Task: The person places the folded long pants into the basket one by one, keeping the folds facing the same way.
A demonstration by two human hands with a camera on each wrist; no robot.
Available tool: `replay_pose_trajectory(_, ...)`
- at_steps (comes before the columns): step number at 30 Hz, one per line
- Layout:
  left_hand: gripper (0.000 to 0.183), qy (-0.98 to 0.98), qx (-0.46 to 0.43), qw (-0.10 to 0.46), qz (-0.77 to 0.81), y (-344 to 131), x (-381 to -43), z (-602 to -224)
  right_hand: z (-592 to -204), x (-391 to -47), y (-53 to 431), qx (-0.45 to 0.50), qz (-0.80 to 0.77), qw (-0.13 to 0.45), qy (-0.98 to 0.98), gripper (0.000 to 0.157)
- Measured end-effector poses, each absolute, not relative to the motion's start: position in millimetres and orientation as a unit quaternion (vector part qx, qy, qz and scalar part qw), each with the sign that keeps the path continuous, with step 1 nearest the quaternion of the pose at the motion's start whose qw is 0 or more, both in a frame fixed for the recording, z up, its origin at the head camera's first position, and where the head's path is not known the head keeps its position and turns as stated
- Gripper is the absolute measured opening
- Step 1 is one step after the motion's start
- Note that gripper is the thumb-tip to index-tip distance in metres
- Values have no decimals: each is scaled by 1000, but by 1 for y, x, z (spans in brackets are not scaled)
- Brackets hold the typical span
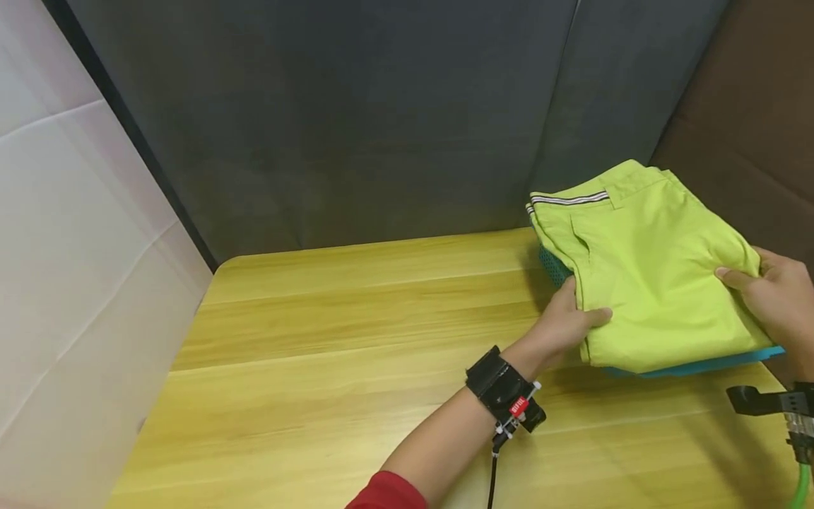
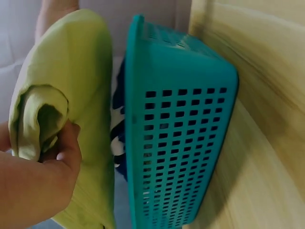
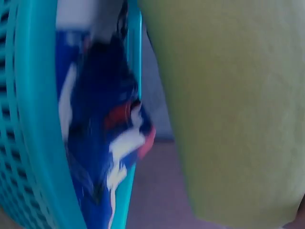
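A folded pair of lime-green pants (image 1: 661, 268) with a striped waistband trim is held over a teal plastic basket (image 1: 706, 366). My left hand (image 1: 566, 322) pinches the near left edge of the pants, thumb on top. On the other side, my right hand (image 1: 779, 286) grips the right edge, its thumb also on top. From the left wrist view, the pants (image 2: 88, 95) are above the rim of the basket (image 2: 190, 71), with a gap between. Blue, white and red cloth (image 3: 105, 129) lies inside the basket in the right wrist view.
The basket stands at the right end of a wooden table (image 1: 331, 353). A dark grey curtain (image 1: 331, 127) rises behind the table, a white one (image 1: 76, 247) on the left and a brown one (image 1: 750, 134) on the right. A black cable (image 1: 492, 481) hangs from my left wrist.
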State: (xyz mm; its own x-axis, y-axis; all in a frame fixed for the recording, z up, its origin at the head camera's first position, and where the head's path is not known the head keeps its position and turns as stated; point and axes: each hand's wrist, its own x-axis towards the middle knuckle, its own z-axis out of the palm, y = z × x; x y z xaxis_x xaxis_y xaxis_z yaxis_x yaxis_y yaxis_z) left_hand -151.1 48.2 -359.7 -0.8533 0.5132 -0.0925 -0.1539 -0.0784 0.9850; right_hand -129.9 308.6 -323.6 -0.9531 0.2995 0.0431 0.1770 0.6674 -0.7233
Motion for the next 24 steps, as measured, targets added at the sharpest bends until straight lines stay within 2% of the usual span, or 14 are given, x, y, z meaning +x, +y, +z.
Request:
replay_pose_trajectory(2, 49, 651, 139, 228, 710, 55, -153, -359, -325, -132, 317, -126, 401, 86, -903, 57)
replay_pose_trajectory(6, 49, 670, 139, 227, 693, 66, -156, -360, -328, -138, 334, -100, 474, 93, -870, 26)
replay_pose_trajectory(10, 49, 681, 140, 224, 683, 73, -158, -360, -332, -143, 344, -93, 519, 96, -844, 28)
replay_pose_trajectory(12, 55, 691, 134, 220, 676, 75, -159, -361, -334, -144, 345, -103, 493, 90, -859, 23)
replay_pose_trajectory(14, 59, 700, 127, 219, 667, 75, -159, -362, -335, -146, 344, -118, 452, 79, -881, 30)
replay_pose_trajectory(16, 61, 703, 119, 219, 666, 74, -160, -364, -338, -149, 342, -127, 408, 68, -902, 52)
replay_pose_trajectory(18, 60, 705, 113, 220, 664, 72, -160, -367, -341, -152, 341, -124, 379, 63, -915, 66)
replay_pose_trajectory(24, 55, 741, 104, 212, 629, 62, -162, -371, -352, -158, 346, -117, 346, 61, -929, 68)
